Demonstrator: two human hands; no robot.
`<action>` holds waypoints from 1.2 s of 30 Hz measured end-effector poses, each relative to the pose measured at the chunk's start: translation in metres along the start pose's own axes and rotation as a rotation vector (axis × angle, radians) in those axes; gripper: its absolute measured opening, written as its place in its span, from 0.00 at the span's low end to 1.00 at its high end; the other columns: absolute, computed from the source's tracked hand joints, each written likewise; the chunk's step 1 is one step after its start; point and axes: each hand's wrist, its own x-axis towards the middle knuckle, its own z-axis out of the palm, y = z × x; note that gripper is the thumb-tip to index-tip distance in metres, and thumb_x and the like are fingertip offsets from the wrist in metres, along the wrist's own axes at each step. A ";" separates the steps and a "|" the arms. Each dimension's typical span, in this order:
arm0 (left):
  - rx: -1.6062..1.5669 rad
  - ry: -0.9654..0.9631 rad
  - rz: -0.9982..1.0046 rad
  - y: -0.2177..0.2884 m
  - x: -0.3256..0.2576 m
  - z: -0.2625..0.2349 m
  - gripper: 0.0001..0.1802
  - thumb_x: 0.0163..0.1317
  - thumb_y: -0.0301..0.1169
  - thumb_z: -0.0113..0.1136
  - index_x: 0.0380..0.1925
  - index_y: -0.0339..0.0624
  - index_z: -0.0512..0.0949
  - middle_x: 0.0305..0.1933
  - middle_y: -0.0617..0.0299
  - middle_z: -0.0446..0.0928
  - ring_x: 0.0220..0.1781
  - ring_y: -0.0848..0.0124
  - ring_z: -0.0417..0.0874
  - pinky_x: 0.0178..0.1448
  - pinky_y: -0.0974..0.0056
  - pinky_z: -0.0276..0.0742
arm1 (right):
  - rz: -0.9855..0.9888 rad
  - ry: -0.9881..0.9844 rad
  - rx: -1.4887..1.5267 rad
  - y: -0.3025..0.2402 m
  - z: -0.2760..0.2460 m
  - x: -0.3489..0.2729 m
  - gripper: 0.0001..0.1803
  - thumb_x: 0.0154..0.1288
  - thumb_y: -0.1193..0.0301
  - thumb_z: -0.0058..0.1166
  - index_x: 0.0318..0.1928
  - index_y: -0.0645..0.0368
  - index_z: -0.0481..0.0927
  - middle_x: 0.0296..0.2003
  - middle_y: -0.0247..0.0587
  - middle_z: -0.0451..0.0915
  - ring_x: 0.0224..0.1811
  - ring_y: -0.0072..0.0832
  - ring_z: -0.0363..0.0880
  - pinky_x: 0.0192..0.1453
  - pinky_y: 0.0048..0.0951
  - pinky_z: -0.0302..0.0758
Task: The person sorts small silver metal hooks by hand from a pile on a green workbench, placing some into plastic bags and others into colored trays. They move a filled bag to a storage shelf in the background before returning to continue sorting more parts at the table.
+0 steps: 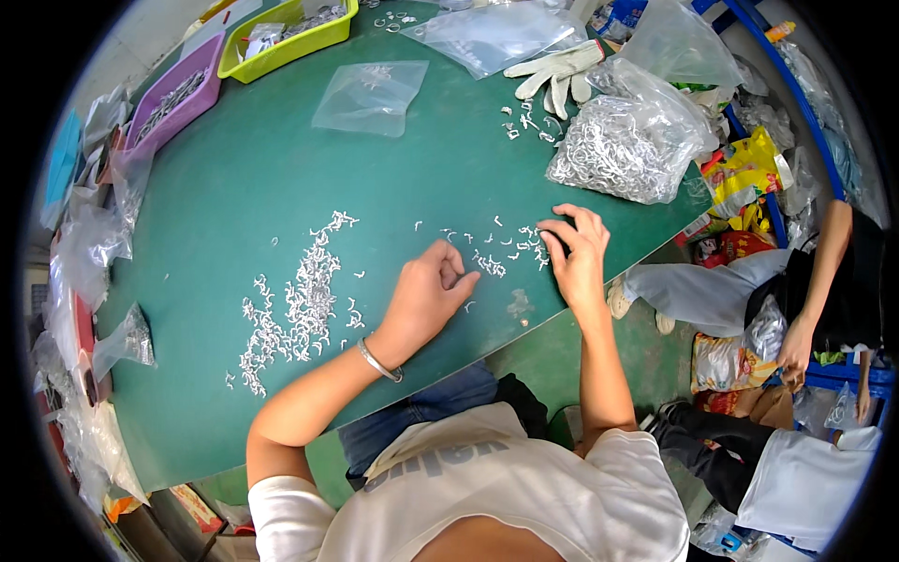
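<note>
Small silver curved metal pieces lie in a long heap (314, 292) on the green table, left of my left hand (433, 292). That hand is closed, thumb against curled fingers; anything between the fingertips is too small or hidden to make out. Just beyond its thumb is a looser cluster of the same pieces (489, 265). My right hand (579, 251) is at the right end of this scatter, fingers bent and apart. Its thumb and fingertips come close to a few pieces (538, 245), and I see nothing held in it.
A clear bag full of silver pieces (623, 145) stands at the far right beside a white glove (559, 71). Flat clear bags (370, 101) lie at the back. A yellow-green tray (292, 47) and a purple tray (195, 105) stand far left. Other people sit at right.
</note>
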 end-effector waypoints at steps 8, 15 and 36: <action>0.443 0.137 0.304 -0.011 0.002 -0.003 0.11 0.54 0.29 0.66 0.33 0.39 0.75 0.26 0.52 0.75 0.26 0.54 0.77 0.30 0.55 0.71 | -0.049 -0.027 -0.003 -0.014 -0.010 -0.007 0.07 0.51 0.75 0.64 0.33 0.57 0.83 0.44 0.37 0.77 0.51 0.37 0.71 0.58 0.40 0.60; 0.469 0.188 0.254 -0.016 0.001 -0.011 0.10 0.56 0.30 0.64 0.34 0.38 0.74 0.32 0.51 0.77 0.29 0.50 0.78 0.31 0.53 0.72 | -0.037 -0.010 0.017 -0.014 -0.003 -0.007 0.07 0.50 0.76 0.64 0.30 0.58 0.80 0.45 0.37 0.77 0.52 0.36 0.71 0.59 0.41 0.58; -1.187 -0.340 -0.527 -0.012 -0.003 -0.013 0.15 0.69 0.32 0.41 0.42 0.33 0.75 0.41 0.53 0.79 0.34 0.70 0.77 0.37 0.68 0.74 | 0.037 -0.122 0.298 -0.031 -0.014 -0.007 0.08 0.49 0.76 0.66 0.32 0.58 0.81 0.45 0.36 0.78 0.53 0.36 0.71 0.59 0.39 0.59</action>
